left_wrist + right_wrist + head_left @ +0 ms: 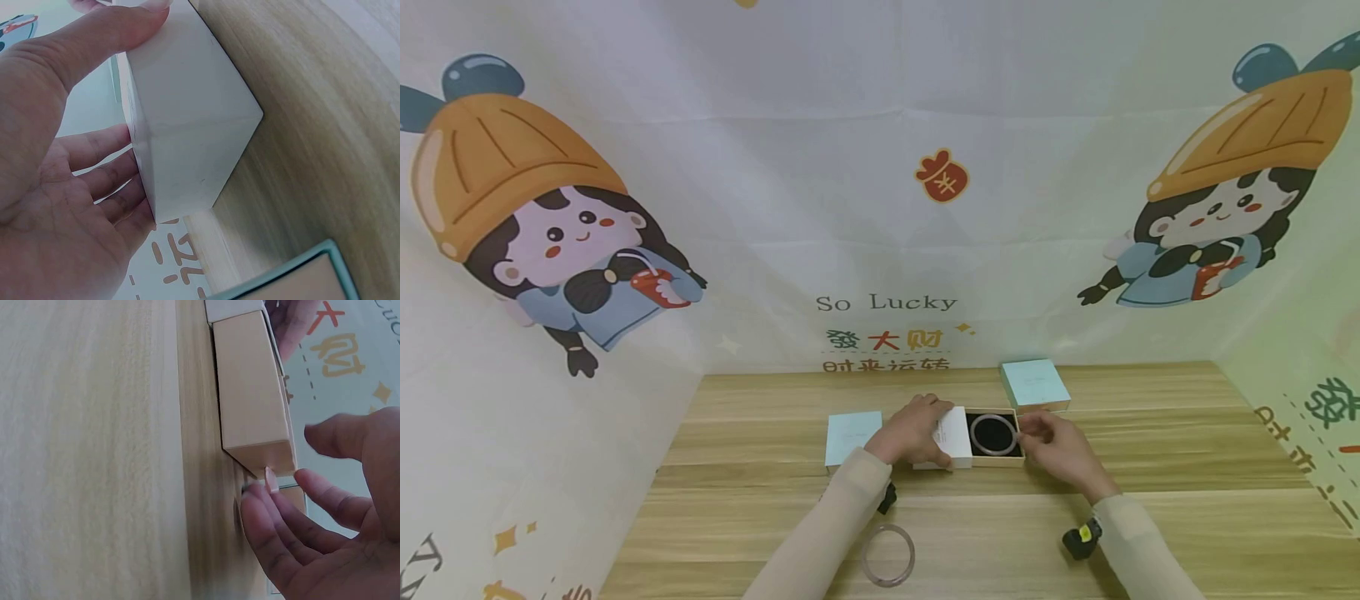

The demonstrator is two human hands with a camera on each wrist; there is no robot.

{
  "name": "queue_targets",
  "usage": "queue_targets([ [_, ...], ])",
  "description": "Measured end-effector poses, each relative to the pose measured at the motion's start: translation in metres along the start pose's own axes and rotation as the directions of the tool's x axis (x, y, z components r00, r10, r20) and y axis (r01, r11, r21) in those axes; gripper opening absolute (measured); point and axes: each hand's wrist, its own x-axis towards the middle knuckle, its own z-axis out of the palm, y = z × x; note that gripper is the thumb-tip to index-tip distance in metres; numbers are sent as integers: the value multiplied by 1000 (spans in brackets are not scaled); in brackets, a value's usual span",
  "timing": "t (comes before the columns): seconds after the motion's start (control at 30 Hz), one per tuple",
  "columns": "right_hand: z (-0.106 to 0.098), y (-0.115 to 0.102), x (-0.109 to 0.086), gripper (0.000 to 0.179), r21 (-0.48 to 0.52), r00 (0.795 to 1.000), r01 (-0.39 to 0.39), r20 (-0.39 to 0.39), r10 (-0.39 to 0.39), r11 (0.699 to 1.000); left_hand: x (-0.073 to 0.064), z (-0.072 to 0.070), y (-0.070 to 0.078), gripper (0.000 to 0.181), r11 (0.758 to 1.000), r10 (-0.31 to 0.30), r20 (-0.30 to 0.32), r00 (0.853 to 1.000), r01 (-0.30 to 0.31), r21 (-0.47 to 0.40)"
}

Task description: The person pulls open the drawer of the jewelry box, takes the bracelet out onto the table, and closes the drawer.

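Between my hands lies a slide-out box with a white sleeve (956, 437) and a tan drawer (253, 381) pulled partly out to the right. A pale bangle (973, 435) rests on the drawer's black lining. My left hand (913, 429) grips the sleeve, thumb on one side and fingers on the other. At the drawer's outer end is my right hand (1060, 446), fingers loosely bent around a small pale pull tab (271, 480), the thumb standing apart. Whether those fingers touch the tab I cannot tell. A second pale bangle (913, 556) lies on the wooden table near the front.
One light blue box (852, 437) stands left of my left hand, and another light blue box (1033, 383) is at the back, behind my right hand. A printed cloth backdrop (865, 192) rises along the table's (1187, 433) back edge and sides.
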Motion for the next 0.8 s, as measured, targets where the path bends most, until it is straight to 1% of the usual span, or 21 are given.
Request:
queue_targets([
  [0.2,0,-4,-3,51,-107,997,77,1,-78,991,-1,-1,1,95,1000,-4,3,1000,4,-10],
  [0.3,0,-9,-4,55,-174,990,138,9,-138,975,-2,-2,1,95,1000,-7,6,1000,7,-10],
  [0.4,-1,-17,-4,56,-261,977,210,15,-213,942,-1,-2,1,95,1000,-13,13,1000,13,-2],
  [0.43,-1,-19,-3,55,-293,970,237,20,-242,926,-1,-2,1,95,1000,-16,14,1000,16,-1],
  [0.5,1,-25,0,53,-341,956,286,41,-289,896,0,-2,1,95,1000,-21,17,1000,21,-2],
  [0.57,2,-31,2,51,-369,945,321,70,-319,872,0,-2,1,95,1000,-21,18,1000,21,-2],
  [0.63,4,-36,6,49,-387,941,335,102,-321,859,0,-3,1,95,1000,-19,19,1000,19,-5],
  [0.8,7,-48,13,48,-438,943,333,172,-286,835,0,-4,2,94,1000,-9,24,1000,9,-7],
])
